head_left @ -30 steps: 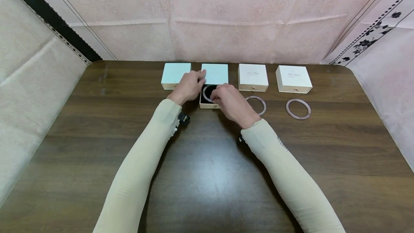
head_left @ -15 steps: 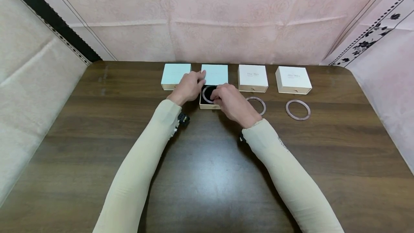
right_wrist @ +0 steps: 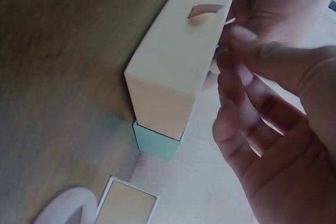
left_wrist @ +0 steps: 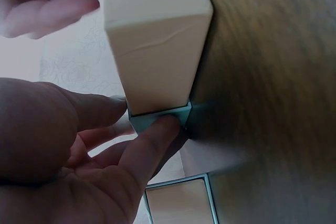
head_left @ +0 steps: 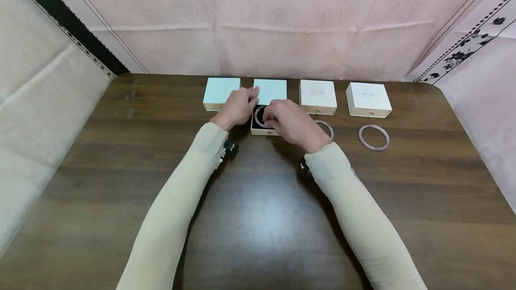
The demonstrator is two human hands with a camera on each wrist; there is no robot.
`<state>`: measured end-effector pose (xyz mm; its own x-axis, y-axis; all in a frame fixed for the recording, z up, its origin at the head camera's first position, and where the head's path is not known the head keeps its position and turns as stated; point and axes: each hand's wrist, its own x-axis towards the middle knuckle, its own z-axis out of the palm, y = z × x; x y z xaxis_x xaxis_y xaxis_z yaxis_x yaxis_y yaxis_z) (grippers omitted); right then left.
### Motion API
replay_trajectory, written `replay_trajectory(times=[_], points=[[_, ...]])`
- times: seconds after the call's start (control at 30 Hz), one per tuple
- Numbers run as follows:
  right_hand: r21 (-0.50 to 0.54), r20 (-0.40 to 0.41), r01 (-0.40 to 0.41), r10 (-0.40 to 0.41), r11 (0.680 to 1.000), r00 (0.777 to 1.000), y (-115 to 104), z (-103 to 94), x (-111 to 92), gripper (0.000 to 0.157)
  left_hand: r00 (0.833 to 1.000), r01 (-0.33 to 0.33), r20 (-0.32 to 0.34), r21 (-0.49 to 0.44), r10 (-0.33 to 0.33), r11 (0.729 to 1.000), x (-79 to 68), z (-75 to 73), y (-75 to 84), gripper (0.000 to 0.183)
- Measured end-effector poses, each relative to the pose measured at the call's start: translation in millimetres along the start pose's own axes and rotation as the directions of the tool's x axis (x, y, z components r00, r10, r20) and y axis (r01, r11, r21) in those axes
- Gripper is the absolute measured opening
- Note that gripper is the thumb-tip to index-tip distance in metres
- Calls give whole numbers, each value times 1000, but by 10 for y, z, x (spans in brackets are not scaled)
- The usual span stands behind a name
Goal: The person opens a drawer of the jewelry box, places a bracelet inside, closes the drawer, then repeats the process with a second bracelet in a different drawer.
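Observation:
A light blue sliding box (head_left: 272, 91) has its cream drawer (head_left: 264, 132) pulled out toward me, and a pale lilac bangle (head_left: 255, 115) lies in its black interior. My left hand (head_left: 237, 107) grips the box at its left side; the left wrist view shows the thumb at the upper edge and a finger against the blue sleeve (left_wrist: 144, 124). Over the drawer, my right hand (head_left: 294, 123) has curled fingers pinching at the bangle's right part, which they mostly hide. A small ribbon pull (right_wrist: 205, 10) shows on the drawer front in the right wrist view.
Another light blue box (head_left: 221, 91) stands left of the open one. Two white boxes, one nearer (head_left: 318, 94) and one farther right (head_left: 368, 96), complete the back row. A second bangle (head_left: 324, 124) lies partly behind my right wrist, and a third bangle (head_left: 375, 148) farther right.
My right hand and forearm have shifted slightly, covering more of the second bangle. The left hand keeps its place on the box, and the whole head view has moved a little.

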<state>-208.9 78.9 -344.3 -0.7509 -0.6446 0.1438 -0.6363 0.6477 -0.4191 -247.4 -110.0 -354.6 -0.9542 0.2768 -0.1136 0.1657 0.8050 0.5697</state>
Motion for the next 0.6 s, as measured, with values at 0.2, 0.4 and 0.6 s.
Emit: replay_trajectory(times=[0.2, 0.4, 0.6], points=[[-6, 114, -26, 27, 1000, 993, -52, -41, 30, 16, 1000, 9, 3, 11, -9, 1000, 7, -22, -9, 35], [-5, 161, -39, 39, 999, 986, -71, -47, 19, 14, 999, 30, 15, 7, -30, 1000, 0, -41, -9, 36], [-21, 181, -28, 31, 999, 983, -52, -66, -26, 12, 999, 32, 41, 11, -33, 999, 6, -18, 19, 49]])
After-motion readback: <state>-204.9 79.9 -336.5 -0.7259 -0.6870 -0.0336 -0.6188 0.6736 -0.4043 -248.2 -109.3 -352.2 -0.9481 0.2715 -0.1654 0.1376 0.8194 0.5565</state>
